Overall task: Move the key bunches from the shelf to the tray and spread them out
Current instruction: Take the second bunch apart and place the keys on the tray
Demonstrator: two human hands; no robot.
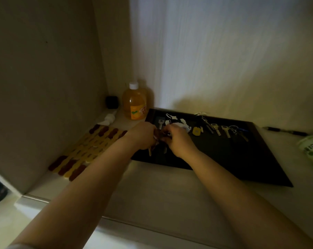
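While keys [217, 129] lie spread toward the black tray's [241, 159] two o'clock corner, left hand [143, 135] and right hand [177, 141] pinch one bunch [158, 149] at nine o'clock.

Dim alcove — pale beige side wall [44, 69] left of the hands, white wood-grain back panel [223, 51] beyond them, lit brightest upper right. Cream shelf surface [161, 191] under the forearms; glossy pale front ledge [26, 209] nearer — faint reflection.
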